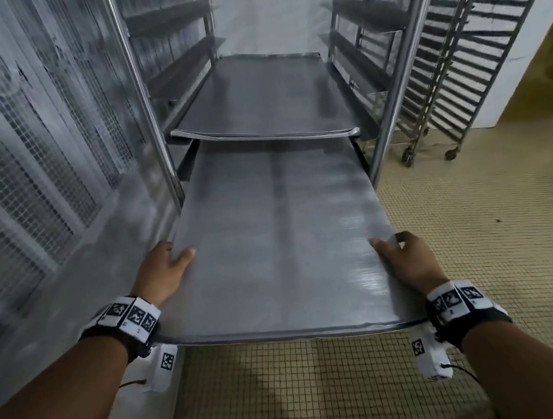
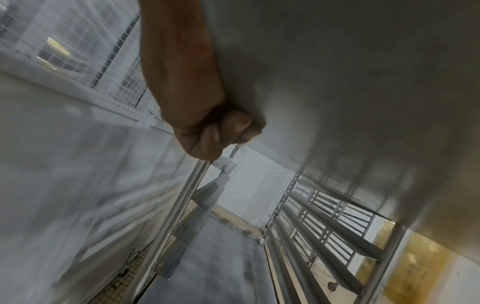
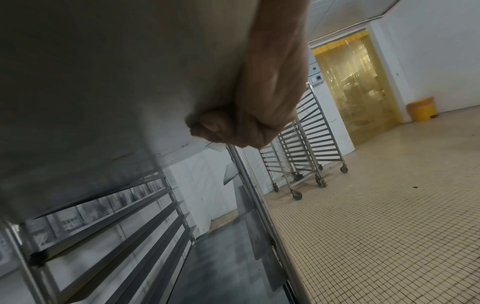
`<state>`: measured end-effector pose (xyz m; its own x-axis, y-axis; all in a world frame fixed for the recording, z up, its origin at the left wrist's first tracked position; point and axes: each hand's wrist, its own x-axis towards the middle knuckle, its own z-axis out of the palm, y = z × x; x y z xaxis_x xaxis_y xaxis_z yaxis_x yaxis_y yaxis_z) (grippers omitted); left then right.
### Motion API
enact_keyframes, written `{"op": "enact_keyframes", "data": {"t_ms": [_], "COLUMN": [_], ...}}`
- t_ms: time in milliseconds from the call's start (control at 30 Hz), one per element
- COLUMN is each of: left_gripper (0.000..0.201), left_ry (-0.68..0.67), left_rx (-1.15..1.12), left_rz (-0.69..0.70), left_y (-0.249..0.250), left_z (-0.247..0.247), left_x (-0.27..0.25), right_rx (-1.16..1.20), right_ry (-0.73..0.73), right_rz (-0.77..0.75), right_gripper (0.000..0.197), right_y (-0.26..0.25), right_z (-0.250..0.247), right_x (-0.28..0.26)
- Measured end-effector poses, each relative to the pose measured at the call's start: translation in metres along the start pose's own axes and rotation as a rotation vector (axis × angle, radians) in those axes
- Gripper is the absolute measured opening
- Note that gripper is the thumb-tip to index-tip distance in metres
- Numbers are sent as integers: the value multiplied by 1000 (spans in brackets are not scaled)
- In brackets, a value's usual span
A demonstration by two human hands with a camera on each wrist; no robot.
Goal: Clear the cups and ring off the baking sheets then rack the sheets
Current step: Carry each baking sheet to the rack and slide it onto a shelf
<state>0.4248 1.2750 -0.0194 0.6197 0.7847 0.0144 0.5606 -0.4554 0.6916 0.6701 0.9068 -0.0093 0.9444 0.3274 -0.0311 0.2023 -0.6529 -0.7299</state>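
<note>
Gripping the near corners of a bare baking sheet [image 1: 282, 243], the left hand [image 1: 164, 272] and the right hand [image 1: 406, 260] are each clamped on an edge, thumbs laid on top and fingers curled beneath, as is confirmed by both wrist views. No cups or ring are seen on the sheet, so the clearing part is judged to be done and the racking to be in hand.

The sheet is held roughly level, its near edge out over the tiled floor [image 1: 474, 222] and its far end already entered between the uprights of the rack [image 1: 140, 97]. Just above it, a second sheet [image 1: 266, 97] is seated on a higher pair of runners, its front lip slightly proud of the frame.

Several risks are judged from here. If the sheet is pushed with one side ahead, a far corner could be jammed against an upright or dropped off its runner, so that the sheet would tip inside the frame. If the near edge is lifted too high, the lip of the upper sheet could be struck. Whether both side edges are resting on the same level of runners cannot be told from these views.

Beyond, further empty racks [image 1: 450, 54] are parked on castors against the wall.
</note>
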Motion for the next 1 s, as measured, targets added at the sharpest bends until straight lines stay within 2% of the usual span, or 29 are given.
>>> {"op": "enact_keyframes", "data": {"t_ms": [467, 733, 767, 867, 900, 1000], "left_gripper": [34, 31, 35, 66, 69, 57], "left_ry": [-28, -55, -63, -76, -75, -53], "left_rx": [-172, -195, -197, -171, -156, -113], "left_rz": [-16, -16, -12, -2, -4, 2], "left_y": [4, 15, 17, 10, 10, 19], "left_z": [13, 12, 11, 16, 18, 21], "left_x": [80, 140, 147, 176, 182, 193], "right_rx": [31, 53, 63, 52, 57, 59], "right_ry": [-2, 12, 11, 10, 9, 12], "right_rz": [72, 87, 93, 99, 100, 97], "right_gripper": [66, 62, 62, 64, 63, 58], "right_y": [-20, -43, -46, -53, -56, -63], "right_z": [17, 27, 27, 27, 27, 27], "right_x": [69, 112, 117, 132, 136, 146]}}
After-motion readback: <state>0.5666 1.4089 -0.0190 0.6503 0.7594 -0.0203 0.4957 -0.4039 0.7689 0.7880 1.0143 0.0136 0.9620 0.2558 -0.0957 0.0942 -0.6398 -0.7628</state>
